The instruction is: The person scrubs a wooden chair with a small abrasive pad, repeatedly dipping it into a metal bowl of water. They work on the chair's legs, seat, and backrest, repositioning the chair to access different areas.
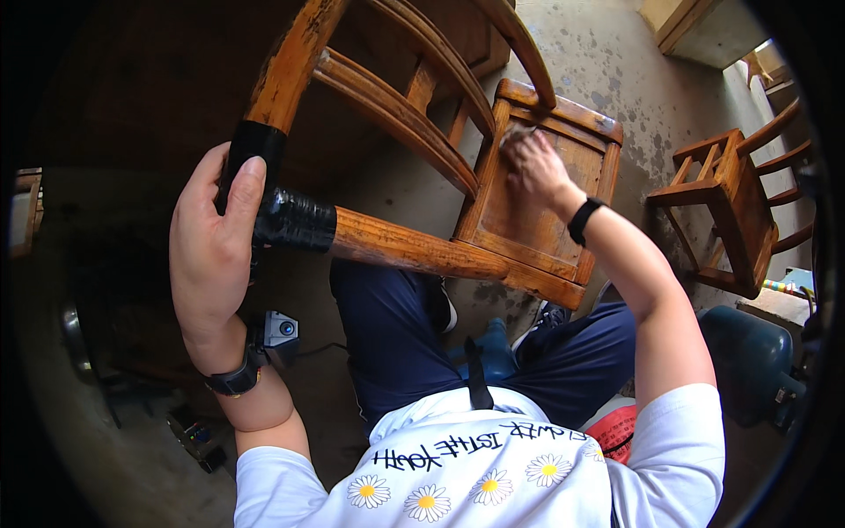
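Observation:
A worn wooden chair (419,247) stands before me, its slatted back towards my left and its panelled seat (574,181) beyond it. Black tape (297,218) wraps a corner of the chair's back frame. My left hand (214,244) grips that taped corner, thumb on the near side and fingers mostly hidden. On the seat panel, my right hand (540,168) presses down, slightly blurred. A small greyish cloth or pad (518,134) shows at its fingertips; most of it is covered by the hand.
Another wooden chair (716,198) is on the right. A large blue plastic water bottle (746,366) lies below it, and a second blue bottle (492,353) is between my legs. A red printed bag (614,429) sits by my right side. A cable runs from the camera (282,333) on my left wrist.

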Available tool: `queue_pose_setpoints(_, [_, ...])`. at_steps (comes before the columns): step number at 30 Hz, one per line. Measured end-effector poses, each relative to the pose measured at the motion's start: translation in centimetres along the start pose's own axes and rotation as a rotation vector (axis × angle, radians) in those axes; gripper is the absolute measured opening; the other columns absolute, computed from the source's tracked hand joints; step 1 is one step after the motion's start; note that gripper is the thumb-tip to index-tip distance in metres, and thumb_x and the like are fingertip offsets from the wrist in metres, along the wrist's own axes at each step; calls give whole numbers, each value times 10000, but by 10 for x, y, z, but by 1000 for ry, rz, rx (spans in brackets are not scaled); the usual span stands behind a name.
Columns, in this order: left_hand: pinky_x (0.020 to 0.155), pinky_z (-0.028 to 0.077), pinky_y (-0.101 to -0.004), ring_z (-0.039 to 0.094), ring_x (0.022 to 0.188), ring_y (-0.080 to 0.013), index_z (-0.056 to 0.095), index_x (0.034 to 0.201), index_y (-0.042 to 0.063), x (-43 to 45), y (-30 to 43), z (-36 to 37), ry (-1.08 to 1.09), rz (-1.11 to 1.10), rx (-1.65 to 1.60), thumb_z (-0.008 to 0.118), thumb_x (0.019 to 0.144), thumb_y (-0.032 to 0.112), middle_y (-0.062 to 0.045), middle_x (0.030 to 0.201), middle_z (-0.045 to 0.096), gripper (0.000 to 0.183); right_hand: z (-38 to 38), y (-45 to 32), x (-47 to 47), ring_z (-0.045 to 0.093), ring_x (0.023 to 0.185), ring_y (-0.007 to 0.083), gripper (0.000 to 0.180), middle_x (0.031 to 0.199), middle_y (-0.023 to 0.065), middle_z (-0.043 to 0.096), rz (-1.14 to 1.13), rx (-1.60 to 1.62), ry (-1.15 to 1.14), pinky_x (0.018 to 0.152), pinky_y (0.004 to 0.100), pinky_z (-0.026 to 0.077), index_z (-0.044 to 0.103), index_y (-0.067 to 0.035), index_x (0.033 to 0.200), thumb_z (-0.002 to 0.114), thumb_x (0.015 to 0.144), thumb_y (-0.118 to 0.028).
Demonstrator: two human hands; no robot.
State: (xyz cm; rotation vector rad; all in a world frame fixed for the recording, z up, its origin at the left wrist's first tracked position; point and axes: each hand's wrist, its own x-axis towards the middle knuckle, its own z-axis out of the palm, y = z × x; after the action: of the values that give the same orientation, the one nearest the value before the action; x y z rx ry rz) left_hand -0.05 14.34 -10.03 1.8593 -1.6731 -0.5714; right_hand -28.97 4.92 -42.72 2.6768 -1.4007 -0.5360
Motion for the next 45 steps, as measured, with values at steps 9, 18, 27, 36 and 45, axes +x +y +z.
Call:
queue_pose_setpoints(9, [556,406,-214,497,624,-59,592,1029,12,2,-2,1,-1,-21,29,518,950,336,9,699,529,342,16,-27,-20,229,1380,340,544,1488,202,242,-3,868,223,1141,393,210,336,34,1379,431,955,-294])
queue_pose_setpoints(18, [505,445,-185,551,591,-50,583,1001,31,2,2,1,-42,-43,10,496,956,348,15,676,544,331,2,-38,-29,608,882,274,233,967,126,599,-199,1087,471,754,317,508,661,-82,1004,574,796,-23])
queue_pose_setpoints(27, [514,446,-190,555,610,-51,576,1016,32,3,2,2,-47,-79,30,477,962,333,2,700,546,322,13,-82,-41,588,838,359,83,880,157,569,-197,1202,345,715,403,495,587,-20,832,612,754,-30])
queue_pose_setpoints(36, [501,404,-187,489,574,-44,578,982,28,1,2,0,-71,-48,-27,480,966,312,20,679,502,301,46,56,3,597,881,303,109,911,129,598,608,577,588,780,393,507,586,-87,886,530,800,-48])
queue_pose_setpoints(45, [484,415,-189,484,568,-43,572,1085,21,5,-7,-3,-69,-26,18,480,966,317,14,702,509,332,21,-32,-125,517,1058,374,312,995,189,573,-71,639,131,930,416,444,550,-19,1013,645,758,-171])
